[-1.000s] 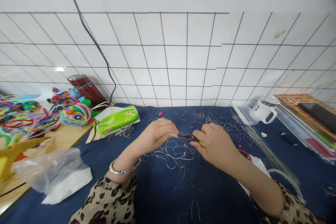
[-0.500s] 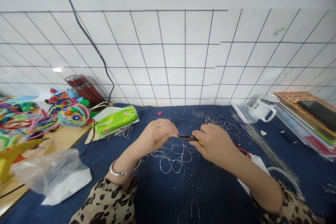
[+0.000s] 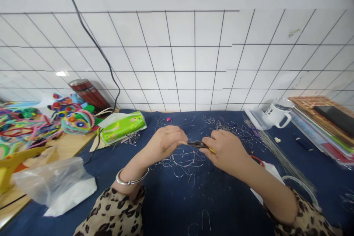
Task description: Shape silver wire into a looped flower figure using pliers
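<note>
A pair of pliers (image 3: 197, 144) with dark jaws and yellow handles is gripped in my right hand (image 3: 225, 151). Its jaws point left and meet the fingertips of my left hand (image 3: 167, 142), which are pinched together. Below both hands hangs a looped silver wire piece (image 3: 181, 164) with small pink beads. My left fingers seem to pinch a part of this wire piece, though the exact spot is hidden behind them. A bent U-shaped wire (image 3: 206, 219) lies on the dark blue cloth (image 3: 229, 206) nearer to me.
Wire scraps (image 3: 235, 129) and a bundle of straight wires (image 3: 282, 156) lie right, near a white mug (image 3: 279, 113) and stacked books (image 3: 326, 125). At left are a green tissue pack (image 3: 123, 127), a plastic bag (image 3: 58, 184), a yellow glue gun (image 3: 13, 162) and colourful pipe cleaners (image 3: 30, 127).
The looped wire piece has turned beneath my hands, and its lower loops now look flatter and higher. My hands and the pliers stay almost in place.
</note>
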`<state>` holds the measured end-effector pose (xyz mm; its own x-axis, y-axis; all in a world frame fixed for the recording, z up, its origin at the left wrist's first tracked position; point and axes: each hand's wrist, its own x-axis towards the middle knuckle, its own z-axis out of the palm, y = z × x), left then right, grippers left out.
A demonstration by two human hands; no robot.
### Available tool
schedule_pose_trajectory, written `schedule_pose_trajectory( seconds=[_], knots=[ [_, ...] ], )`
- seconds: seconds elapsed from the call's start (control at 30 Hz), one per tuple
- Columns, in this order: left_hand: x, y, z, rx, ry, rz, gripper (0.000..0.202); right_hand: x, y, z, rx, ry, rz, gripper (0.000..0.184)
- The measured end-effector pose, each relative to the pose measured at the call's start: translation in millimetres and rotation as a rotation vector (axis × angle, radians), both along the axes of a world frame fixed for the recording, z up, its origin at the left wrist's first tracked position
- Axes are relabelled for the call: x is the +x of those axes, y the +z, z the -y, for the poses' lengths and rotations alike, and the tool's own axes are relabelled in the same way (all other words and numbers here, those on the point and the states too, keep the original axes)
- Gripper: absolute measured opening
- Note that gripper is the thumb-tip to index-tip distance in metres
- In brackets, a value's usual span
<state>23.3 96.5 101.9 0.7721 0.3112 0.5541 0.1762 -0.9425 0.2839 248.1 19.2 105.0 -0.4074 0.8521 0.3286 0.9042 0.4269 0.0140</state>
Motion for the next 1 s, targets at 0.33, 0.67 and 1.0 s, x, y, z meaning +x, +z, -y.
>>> schedule_pose_trajectory(
  seconds=[0.33, 0.67, 1.0],
  knots=[
    [1.2, -3.8, -0.4, 0.024, 0.049, -0.001, 0.009, -0.2, 0.2, 0.7, -0.010, 0.004, -0.002, 0.021],
    [0.2, -4.9, -1.0, -0.023, 0.057, -0.010, 0.010, -0.1, 1.8, -0.5, 0.012, -0.009, 0.008, 0.023],
    [2.1, -3.5, 0.5, -0.010, 0.043, -0.019, 0.013, -0.7, 1.2, -0.5, 0.019, 0.013, 0.014, 0.023]
  ],
)
